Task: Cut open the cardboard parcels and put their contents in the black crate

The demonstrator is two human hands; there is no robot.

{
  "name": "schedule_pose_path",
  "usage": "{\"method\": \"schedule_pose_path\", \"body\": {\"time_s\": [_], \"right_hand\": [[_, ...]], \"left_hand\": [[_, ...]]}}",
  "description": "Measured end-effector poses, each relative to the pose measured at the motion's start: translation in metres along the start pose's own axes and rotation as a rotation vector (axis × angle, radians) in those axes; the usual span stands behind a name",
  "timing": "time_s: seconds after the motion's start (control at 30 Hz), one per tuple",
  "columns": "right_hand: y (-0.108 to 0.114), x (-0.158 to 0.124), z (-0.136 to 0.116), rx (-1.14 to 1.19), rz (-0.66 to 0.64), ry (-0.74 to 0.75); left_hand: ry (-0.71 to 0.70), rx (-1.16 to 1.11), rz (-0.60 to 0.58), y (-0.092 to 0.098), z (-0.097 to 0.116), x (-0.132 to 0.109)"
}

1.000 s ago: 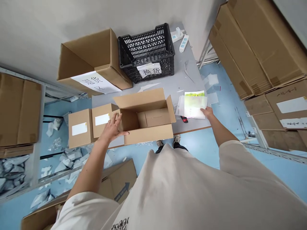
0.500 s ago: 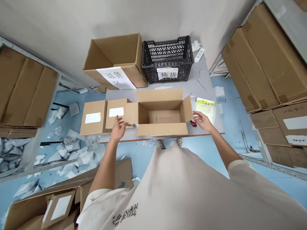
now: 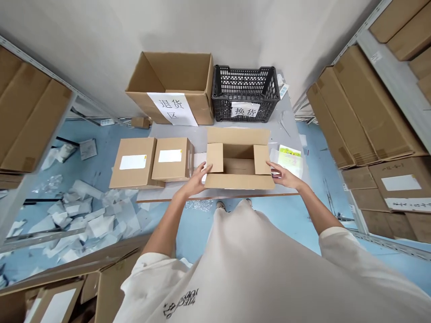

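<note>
Quick snapshot from a stockroom corner

Okay, so this is looking straight down from a head cam. The main thing here is an open cardboard box [image 3: 239, 181] sitting right at the near edge of a grey counter [image 3: 286, 121]. Its two side flaps stand up and its back flap lies out flat behind it.

Both hands are on it, fingers spread, with no pinching that I can see. The left hand [image 3: 197, 179] has its fingertips at the bottom corner of the left flap, and the right hand [image 3: 284, 176] sits the same way at the right flap's bottom corner.

Just left of the box are two closed cartons [image 3: 153, 161] side by side, each with a white label. To the right, just beside it, lies a clear-bagged printed sheet with some green on it [image 3: 289, 161].

Along the back of the counter there's a bigger open carton [image 3: 175, 76] with a paper sign reading 退货区 [image 3: 171, 108]. Right next to it sits a black plastic crate [image 3: 245, 92] with a 换货 sign [image 3: 245, 109].

Down on the blue floor [image 3: 101, 177] are loads of white wrapping scraps [image 3: 74, 215], and shelves of flattened cartons [image 3: 363, 112] run along the side.
</note>
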State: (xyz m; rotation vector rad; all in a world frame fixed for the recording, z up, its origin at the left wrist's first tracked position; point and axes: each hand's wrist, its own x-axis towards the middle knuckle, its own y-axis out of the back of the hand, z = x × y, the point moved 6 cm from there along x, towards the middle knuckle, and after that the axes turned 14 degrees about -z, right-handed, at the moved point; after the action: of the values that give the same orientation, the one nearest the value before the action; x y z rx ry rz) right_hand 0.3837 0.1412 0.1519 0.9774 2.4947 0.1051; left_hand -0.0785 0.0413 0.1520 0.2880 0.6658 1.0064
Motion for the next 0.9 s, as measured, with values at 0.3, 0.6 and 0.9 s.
{"method": "schedule_pose_path", "body": {"time_s": [0.3, 0.6, 0.9], "right_hand": [[-0.005, 0.022, -0.001, 0.171, 0.316, 0.005], [0.010, 0.039, -0.016, 0.201, 0.500, 0.091], [0.037, 0.154, -0.071, 0.173, 0.450, 0.229]], "left_hand": [[0.134, -0.217, 0.398, 0.001, -0.006, 0.033], [0.069, -0.083, 0.545, 0.020, 0.025, 0.047], [0.104, -0.055, 0.675, 0.108, 0.009, 0.071]]}}
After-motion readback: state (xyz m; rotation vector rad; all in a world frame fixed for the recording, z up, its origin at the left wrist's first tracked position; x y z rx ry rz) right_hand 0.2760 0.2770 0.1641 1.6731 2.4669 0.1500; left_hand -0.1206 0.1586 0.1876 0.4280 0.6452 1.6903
